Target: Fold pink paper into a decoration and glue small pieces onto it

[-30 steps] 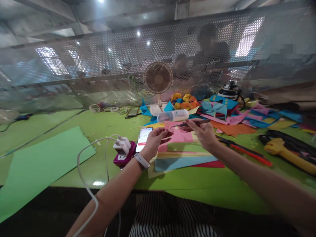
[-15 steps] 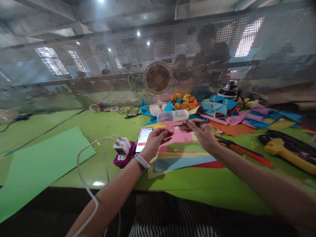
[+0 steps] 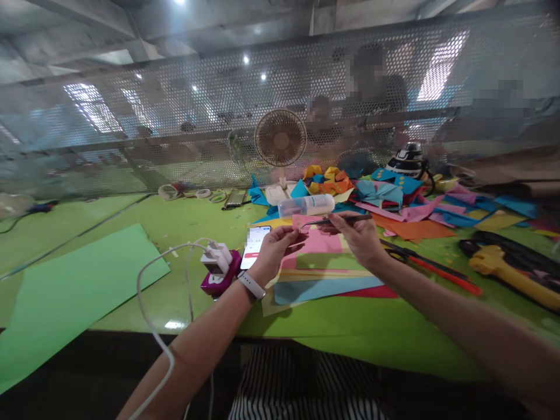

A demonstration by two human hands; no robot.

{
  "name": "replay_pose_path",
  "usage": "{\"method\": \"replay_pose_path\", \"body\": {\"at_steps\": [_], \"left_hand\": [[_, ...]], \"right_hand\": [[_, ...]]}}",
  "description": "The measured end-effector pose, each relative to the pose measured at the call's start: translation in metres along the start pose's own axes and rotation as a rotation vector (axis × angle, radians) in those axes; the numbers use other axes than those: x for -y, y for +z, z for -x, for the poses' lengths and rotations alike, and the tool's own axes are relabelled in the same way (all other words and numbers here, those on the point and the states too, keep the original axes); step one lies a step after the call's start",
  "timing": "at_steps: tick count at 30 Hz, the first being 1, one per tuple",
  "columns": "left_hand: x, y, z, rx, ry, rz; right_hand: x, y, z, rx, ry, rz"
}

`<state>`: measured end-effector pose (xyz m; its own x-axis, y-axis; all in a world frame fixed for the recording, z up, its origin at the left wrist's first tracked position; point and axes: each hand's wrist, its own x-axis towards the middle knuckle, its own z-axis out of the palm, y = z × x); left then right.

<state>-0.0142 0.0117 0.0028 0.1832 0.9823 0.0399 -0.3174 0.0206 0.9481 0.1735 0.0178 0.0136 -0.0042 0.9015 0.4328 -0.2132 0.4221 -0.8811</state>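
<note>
My left hand (image 3: 275,246) is raised over the table with its fingers pinched on a small pink paper piece (image 3: 300,222). My right hand (image 3: 357,234) grips metal tweezers (image 3: 335,220), whose tips point left and meet that pink piece. Below both hands lies a stack of coloured paper sheets (image 3: 324,274), pink, green, yellow and blue. A white watch sits on my left wrist.
A phone (image 3: 256,239) with a lit screen lies left of my hand, beside a purple power block with white chargers (image 3: 219,265). A clear bottle (image 3: 306,205), a small fan (image 3: 280,140), paper scraps (image 3: 394,198), red-handled scissors (image 3: 433,269), a yellow tool (image 3: 511,271) and a large green sheet (image 3: 74,286) surround them.
</note>
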Motion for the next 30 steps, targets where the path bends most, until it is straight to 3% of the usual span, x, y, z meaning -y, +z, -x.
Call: {"method": "replay_pose_path", "body": {"at_steps": [30], "left_hand": [[-0.0002,-0.0004,0.0007,0.003,-0.006,-0.026]], "right_hand": [[0.0039,-0.0007,-0.0007,0.003,-0.003,0.008]]}}
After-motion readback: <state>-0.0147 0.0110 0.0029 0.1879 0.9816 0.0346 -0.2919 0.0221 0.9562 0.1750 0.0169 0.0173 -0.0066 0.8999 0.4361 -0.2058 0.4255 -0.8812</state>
